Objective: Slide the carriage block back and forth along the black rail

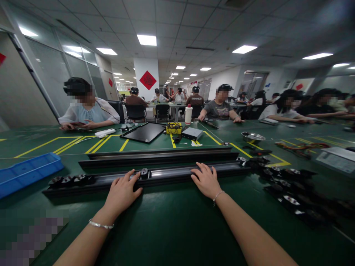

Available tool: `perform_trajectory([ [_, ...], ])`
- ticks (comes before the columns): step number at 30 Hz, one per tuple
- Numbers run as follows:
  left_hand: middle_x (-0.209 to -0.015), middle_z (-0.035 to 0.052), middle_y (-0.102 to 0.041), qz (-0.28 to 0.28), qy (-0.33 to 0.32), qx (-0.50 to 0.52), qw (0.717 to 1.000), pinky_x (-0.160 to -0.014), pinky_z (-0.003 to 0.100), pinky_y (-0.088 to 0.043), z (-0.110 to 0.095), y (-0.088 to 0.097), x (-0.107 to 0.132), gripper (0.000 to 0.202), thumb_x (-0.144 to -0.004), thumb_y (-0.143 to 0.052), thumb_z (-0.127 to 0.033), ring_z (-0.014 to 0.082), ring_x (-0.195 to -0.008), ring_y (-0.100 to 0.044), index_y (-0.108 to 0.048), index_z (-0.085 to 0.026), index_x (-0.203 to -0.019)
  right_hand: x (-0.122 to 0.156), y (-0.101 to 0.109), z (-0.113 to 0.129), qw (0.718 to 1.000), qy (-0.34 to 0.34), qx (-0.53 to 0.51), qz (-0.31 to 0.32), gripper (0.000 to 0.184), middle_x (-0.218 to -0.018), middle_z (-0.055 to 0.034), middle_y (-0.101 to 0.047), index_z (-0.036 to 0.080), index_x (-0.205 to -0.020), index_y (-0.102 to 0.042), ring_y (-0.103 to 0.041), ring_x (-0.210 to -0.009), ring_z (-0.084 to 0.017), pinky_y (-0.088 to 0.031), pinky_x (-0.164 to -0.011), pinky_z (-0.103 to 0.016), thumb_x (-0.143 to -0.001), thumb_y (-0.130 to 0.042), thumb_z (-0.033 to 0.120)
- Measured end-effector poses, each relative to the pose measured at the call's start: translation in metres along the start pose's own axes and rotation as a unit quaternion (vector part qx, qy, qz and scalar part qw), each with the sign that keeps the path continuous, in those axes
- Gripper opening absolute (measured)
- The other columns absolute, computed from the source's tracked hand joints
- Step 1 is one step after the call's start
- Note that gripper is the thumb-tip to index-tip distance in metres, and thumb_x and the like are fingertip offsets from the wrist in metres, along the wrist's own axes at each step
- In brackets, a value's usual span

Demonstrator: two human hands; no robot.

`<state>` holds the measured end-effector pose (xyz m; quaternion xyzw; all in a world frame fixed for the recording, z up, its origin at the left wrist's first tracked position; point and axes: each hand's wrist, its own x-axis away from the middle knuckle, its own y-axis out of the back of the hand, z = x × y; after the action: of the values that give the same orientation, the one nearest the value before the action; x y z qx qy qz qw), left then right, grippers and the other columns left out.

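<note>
The 1 long black rail (172, 173) lies across the green table (177, 229), in front of the person, and the 2 hands rest on it. The left hand (123, 190) has its fingers a little spread, the thumb apart, and its index fingertip is just beside 1 small black block (144, 173) standing on the rail; whether they touch, I cannot tell. The right hand (205, 180) is also spread, with fingertips on the rail farther to the right.

About the containers: 1 blue tray (30, 176) is at the left, with its inside only partly visible. 1 yellow box (177, 130) holds dark cables, and their number cannot be counted. 1 metal bowl (253, 139) stands at the right; its content is too small to tell. 1 white bottle (188, 115) has a red cap.

Near the rail's left end is a row of at least 3 dark parts (73, 180). Behind the rail lie 2 black strips (158, 159). At the right, a heap of black pieces (291, 200) is too blurred for counting. There is also 1 black panel (146, 132) and 1 silver box (192, 133).
</note>
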<state>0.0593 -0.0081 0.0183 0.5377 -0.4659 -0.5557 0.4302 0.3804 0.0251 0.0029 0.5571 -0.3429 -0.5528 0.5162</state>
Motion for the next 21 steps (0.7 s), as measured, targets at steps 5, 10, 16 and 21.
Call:
perform_trajectory([
  [5, -0.137, 0.0057, -0.038, -0.011, -0.002, -0.007, 1.000, -0.096, 0.043, -0.028, 0.0013, -0.0048, -0.0004, 0.055, -0.073, -0.043, -0.047, 0.0256, -0.112, -0.047, -0.042, -0.029, -0.126, 0.0000, -0.0005, -0.0007, 1.000, 0.001, 0.004, -0.003, 0.038, -0.137, -0.0017, -0.035, 0.034, -0.110, -0.055, -0.024, -0.127, -0.023, -0.010, -0.100, -0.052, -0.086, -0.028, 0.047],
  [10, -0.136, 0.0061, -0.038, -0.012, 0.003, -0.017, 1.000, -0.094, 0.043, -0.029, -0.0009, -0.0061, -0.0005, 0.056, -0.073, -0.044, -0.047, 0.0265, -0.109, -0.049, -0.041, -0.032, -0.127, 0.0002, -0.0026, -0.0009, 1.000, 0.001, 0.003, -0.011, 0.038, -0.137, -0.0016, -0.035, 0.035, -0.110, -0.054, -0.025, -0.126, -0.022, -0.011, -0.100, -0.052, -0.087, -0.028, 0.047],
  [16, -0.136, 0.0082, -0.036, -0.002, 0.007, -0.027, 1.000, -0.093, 0.044, -0.028, -0.0060, -0.0015, 0.0001, 0.057, -0.072, -0.045, -0.045, 0.0275, -0.109, -0.048, -0.040, -0.032, -0.127, 0.0003, -0.0036, -0.0010, 1.000, 0.003, 0.008, -0.017, 0.036, -0.136, -0.0016, -0.036, 0.035, -0.110, -0.055, -0.025, -0.126, -0.022, -0.011, -0.100, -0.052, -0.086, -0.030, 0.047],
  [21, -0.136, 0.0082, -0.037, -0.005, 0.007, -0.031, 0.999, -0.092, 0.045, -0.028, -0.0050, -0.0044, -0.0006, 0.057, -0.072, -0.045, -0.046, 0.0281, -0.108, -0.048, -0.039, -0.033, -0.128, 0.0003, -0.0024, -0.0004, 1.000, 0.003, 0.008, -0.012, 0.038, -0.137, -0.0017, -0.035, 0.035, -0.110, -0.055, -0.025, -0.126, -0.022, -0.011, -0.100, -0.052, -0.087, -0.028, 0.047],
])
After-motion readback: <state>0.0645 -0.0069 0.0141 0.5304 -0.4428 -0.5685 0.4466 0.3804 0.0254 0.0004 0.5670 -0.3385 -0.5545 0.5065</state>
